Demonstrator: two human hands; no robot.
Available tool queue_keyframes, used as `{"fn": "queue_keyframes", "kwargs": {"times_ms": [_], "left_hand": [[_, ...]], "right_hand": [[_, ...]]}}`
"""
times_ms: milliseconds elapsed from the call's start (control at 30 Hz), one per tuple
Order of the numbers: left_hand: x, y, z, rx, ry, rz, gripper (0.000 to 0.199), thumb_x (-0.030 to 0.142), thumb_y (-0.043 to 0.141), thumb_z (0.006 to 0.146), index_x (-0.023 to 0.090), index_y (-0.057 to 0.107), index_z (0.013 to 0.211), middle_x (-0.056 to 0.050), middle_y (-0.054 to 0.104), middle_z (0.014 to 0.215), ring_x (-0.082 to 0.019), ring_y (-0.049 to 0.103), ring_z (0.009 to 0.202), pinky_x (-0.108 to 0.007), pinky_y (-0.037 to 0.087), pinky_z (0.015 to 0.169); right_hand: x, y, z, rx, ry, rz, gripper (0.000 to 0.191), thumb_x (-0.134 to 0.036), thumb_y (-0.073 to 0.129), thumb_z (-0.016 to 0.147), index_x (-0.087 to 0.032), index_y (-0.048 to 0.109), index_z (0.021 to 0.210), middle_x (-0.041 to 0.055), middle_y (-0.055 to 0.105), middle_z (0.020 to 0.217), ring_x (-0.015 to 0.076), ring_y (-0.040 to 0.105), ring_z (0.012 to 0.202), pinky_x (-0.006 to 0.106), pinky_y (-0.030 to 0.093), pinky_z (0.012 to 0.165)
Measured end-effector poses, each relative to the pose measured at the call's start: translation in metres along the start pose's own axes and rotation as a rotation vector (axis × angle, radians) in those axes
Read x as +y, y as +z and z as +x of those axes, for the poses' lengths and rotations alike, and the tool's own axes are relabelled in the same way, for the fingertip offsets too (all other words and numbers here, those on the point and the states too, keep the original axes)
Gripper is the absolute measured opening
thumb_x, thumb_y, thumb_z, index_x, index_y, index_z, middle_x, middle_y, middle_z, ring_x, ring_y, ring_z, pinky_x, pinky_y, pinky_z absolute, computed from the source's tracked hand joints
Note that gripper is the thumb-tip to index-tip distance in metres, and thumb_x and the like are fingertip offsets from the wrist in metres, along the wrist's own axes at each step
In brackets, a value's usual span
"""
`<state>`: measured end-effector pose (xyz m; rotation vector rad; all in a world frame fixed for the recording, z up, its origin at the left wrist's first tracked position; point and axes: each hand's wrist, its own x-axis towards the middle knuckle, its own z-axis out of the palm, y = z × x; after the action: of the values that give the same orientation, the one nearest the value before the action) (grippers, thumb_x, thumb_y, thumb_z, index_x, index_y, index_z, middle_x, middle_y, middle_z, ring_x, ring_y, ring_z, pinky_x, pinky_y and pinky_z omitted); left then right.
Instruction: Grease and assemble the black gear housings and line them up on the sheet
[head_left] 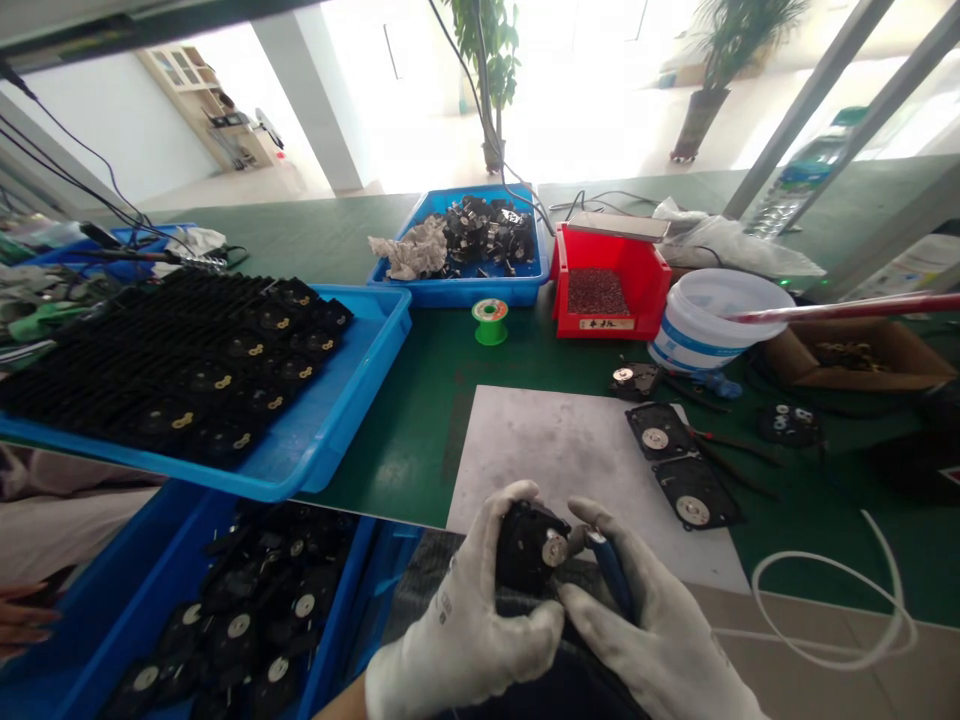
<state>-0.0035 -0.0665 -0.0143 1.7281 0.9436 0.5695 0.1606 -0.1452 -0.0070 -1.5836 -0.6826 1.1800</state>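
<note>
In my gloved left hand (469, 620) is a black plastic housing (517, 550) with a round silver disc at its right side, gripped between thumb and fingers over the table's front edge. My gloved right hand (645, 610) is closed around a blue-handled tool (611, 570). The tool's working end meets the housing near the disc; its exact kind is hidden by my fingers. On the white sheet (540, 440) beyond my hands lie two similar black housings (691, 505) with silver discs, placed edge to edge.
Left stands a blue tray (322, 440) packed with black parts; below it, a blue bin (360, 570) holds disc-bearing housings. Farther back are a blue tray (450, 292) of small parts, a solder spool (490, 325), a red bin (645, 265) and a white bucket (694, 320). Another person's hand (26, 615) shows at left.
</note>
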Motion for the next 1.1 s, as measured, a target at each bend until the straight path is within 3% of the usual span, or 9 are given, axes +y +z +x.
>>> {"fn": "queue_keyframes", "kwargs": {"times_ms": [167, 367, 567, 767, 967, 1100], "left_hand": [[0.003, -0.005, -0.001, -0.053, -0.033, 0.014, 0.092, 0.009, 0.068, 0.073, 0.031, 0.035, 0.155, -0.006, 0.058, 0.150, -0.029, 0.061, 0.136, -0.035, 0.055, 0.111], [0.003, -0.007, 0.002, -0.041, -0.038, 0.010, 0.089, 0.009, 0.066, 0.073, 0.030, 0.037, 0.154, -0.006, 0.057, 0.150, -0.029, 0.059, 0.139, -0.034, 0.056, 0.111], [0.003, -0.007, 0.004, -0.068, -0.018, 0.015, 0.088, 0.007, 0.065, 0.071, 0.030, 0.040, 0.151, -0.006, 0.059, 0.149, -0.030, 0.059, 0.138, -0.033, 0.057, 0.108], [0.005, -0.004, 0.003, 0.003, 0.057, 0.030, 0.085, 0.007, 0.063, 0.067, 0.026, 0.046, 0.148, -0.007, 0.062, 0.143, -0.030, 0.064, 0.133, -0.037, 0.056, 0.112], [0.005, -0.001, 0.003, 0.075, 0.073, 0.024, 0.084, 0.011, 0.063, 0.064, 0.020, 0.050, 0.146, -0.011, 0.063, 0.142, -0.034, 0.064, 0.132, -0.044, 0.053, 0.116], [0.006, 0.004, 0.004, 0.109, 0.053, 0.021, 0.080, 0.013, 0.062, 0.063, 0.016, 0.053, 0.143, -0.014, 0.064, 0.141, -0.036, 0.063, 0.134, -0.047, 0.052, 0.117]], "right_hand": [[0.000, -0.003, 0.002, -0.049, 0.006, -0.040, 0.073, -0.044, 0.078, 0.079, -0.021, 0.057, 0.145, 0.0118, 0.069, 0.138, 0.0300, 0.066, 0.128, 0.046, 0.050, 0.115], [-0.007, -0.001, 0.003, -0.068, 0.043, -0.001, 0.074, -0.043, 0.079, 0.078, -0.019, 0.055, 0.145, 0.0122, 0.071, 0.135, 0.0299, 0.068, 0.126, 0.044, 0.055, 0.111], [-0.001, 0.000, 0.003, -0.039, 0.022, -0.061, 0.074, -0.039, 0.075, 0.076, -0.020, 0.056, 0.145, 0.0119, 0.069, 0.138, 0.0315, 0.065, 0.132, 0.049, 0.051, 0.115], [0.008, 0.002, 0.004, -0.047, 0.027, -0.086, 0.075, -0.035, 0.073, 0.074, -0.021, 0.057, 0.146, 0.0097, 0.070, 0.138, 0.0308, 0.065, 0.131, 0.048, 0.051, 0.116], [0.005, 0.004, 0.002, -0.057, 0.033, -0.004, 0.070, -0.043, 0.080, 0.076, -0.021, 0.065, 0.140, 0.0116, 0.069, 0.139, 0.0337, 0.064, 0.132, 0.051, 0.047, 0.119], [0.001, 0.003, 0.001, -0.027, 0.030, -0.061, 0.064, -0.040, 0.078, 0.076, -0.022, 0.068, 0.136, 0.0089, 0.072, 0.135, 0.0318, 0.066, 0.129, 0.049, 0.049, 0.118]]}}
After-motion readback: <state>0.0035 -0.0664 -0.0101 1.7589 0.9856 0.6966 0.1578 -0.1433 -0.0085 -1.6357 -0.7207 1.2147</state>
